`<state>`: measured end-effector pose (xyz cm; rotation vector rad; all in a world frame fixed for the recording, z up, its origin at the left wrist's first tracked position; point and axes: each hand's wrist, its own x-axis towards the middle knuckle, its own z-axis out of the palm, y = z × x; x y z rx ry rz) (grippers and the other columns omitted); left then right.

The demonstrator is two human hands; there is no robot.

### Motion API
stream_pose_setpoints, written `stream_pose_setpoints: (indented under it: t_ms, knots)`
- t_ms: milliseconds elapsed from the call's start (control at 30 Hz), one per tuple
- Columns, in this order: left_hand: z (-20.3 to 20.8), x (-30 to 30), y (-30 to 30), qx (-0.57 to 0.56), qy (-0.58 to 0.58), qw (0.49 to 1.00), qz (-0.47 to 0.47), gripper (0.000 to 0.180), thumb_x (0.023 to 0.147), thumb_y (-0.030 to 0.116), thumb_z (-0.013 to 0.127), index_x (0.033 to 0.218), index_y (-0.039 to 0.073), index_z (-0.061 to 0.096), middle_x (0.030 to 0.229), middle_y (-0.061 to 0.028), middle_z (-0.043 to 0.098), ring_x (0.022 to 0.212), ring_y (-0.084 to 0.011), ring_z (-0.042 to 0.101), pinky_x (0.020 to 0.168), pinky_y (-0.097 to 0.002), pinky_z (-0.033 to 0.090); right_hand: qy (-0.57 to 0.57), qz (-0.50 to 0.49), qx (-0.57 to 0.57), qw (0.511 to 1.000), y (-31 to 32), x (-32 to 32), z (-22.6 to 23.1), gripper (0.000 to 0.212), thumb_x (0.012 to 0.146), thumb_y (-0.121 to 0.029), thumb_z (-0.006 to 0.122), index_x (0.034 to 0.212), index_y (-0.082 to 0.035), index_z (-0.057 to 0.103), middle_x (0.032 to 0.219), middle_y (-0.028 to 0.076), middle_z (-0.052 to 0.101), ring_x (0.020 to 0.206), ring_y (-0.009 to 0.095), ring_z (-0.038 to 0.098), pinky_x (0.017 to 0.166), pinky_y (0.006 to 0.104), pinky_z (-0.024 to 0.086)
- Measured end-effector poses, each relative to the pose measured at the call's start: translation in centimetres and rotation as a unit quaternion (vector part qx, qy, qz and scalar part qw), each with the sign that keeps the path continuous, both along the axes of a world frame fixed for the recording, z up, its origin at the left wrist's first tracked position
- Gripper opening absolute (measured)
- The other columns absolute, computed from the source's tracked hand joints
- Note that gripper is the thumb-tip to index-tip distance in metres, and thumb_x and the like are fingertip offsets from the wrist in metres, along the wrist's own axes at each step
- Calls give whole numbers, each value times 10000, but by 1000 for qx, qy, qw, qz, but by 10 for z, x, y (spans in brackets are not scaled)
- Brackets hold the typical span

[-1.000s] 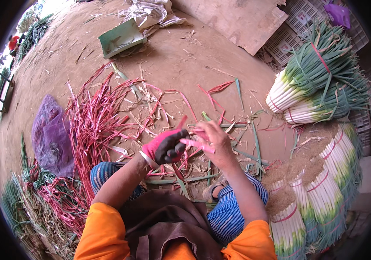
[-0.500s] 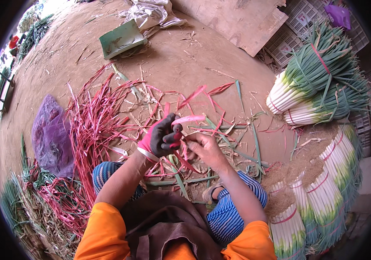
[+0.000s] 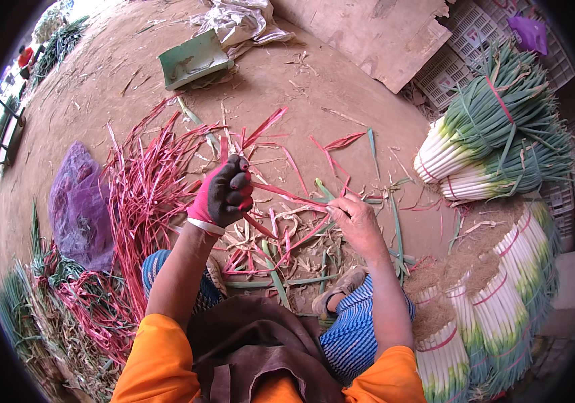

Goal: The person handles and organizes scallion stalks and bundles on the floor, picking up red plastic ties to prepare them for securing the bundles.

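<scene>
My left hand (image 3: 223, 193), in a black and pink glove, is closed in a fist around pink plastic strips. One pink strip (image 3: 286, 195) runs taut from that fist across to my bare right hand (image 3: 356, 218), which pinches it between thumb and fingers. Loose ends of pink strip stick out above and below the left fist. Both hands hang over the ground between my knees. Beneath them lie scattered pink strips, dry leaves and a green leaf stalk (image 3: 276, 275). To the left spreads a big tangled heap of pink strips (image 3: 143, 191).
Tied green onion bundles (image 3: 472, 138) lie at the far right, with more bundles (image 3: 502, 302) standing near my right knee. A purple mesh bag (image 3: 80, 208) sits on the left. Farther off are a bent green metal piece (image 3: 195, 62), a board (image 3: 374, 33) and plastic crates (image 3: 465, 50).
My hands have moved apart, left hand to the left and right hand to the right. The pink strip between them is now stretched straight.
</scene>
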<state>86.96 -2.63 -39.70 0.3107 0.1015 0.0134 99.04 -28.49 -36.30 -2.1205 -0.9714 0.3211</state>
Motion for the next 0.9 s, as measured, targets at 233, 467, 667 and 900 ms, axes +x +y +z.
stream_pose_setpoints:
  t_ms: [233,467,667,900]
  knots:
    - [7,-1,4,63,109,988,91,181,956,289,406,953,126,485,759,-5,552,408,-67,342,343,-208,282,-83,-54,-10,995,-7,14,-1,115,817,-103,611,898,-24,633,790,143,588,718,289,599,623,371,455]
    - [13,-12,29,125,100,968,192,195,961,332,405,906,169,497,848,-40,573,442,-63,365,363,-189,296,-177,-168,30,969,-29,49,6,116,799,-66,600,894,-8,632,856,126,589,770,260,586,683,341,458]
    - [11,-17,30,55,69,982,167,179,958,296,413,913,136,481,805,-44,519,461,-87,386,333,-194,283,-277,-245,-24,929,-74,94,-1,164,786,-18,559,935,-24,629,1018,146,562,932,301,570,810,371,443]
    - [0,-3,9,-1,91,985,145,207,955,306,424,906,116,493,786,-35,519,489,-95,412,340,-197,304,-336,-311,-108,882,-68,91,-10,364,814,-53,521,1178,-35,502,1177,150,495,1028,282,550,852,412,451]
